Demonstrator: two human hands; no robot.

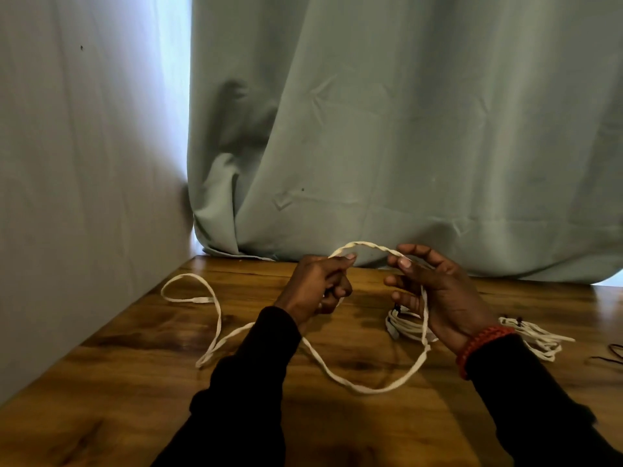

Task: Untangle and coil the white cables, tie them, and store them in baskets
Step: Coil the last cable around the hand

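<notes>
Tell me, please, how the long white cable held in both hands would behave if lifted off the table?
Probably floppy: the white cable sags in loose loops between the left hand and right hand. Likely light, since fingertips alone hold it. Its twisted strands look apt to snag.

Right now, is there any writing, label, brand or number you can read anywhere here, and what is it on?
None: no readable text on the white cable, the coiled bundles, the wooden table, the curtain or the red bracelet.
</notes>
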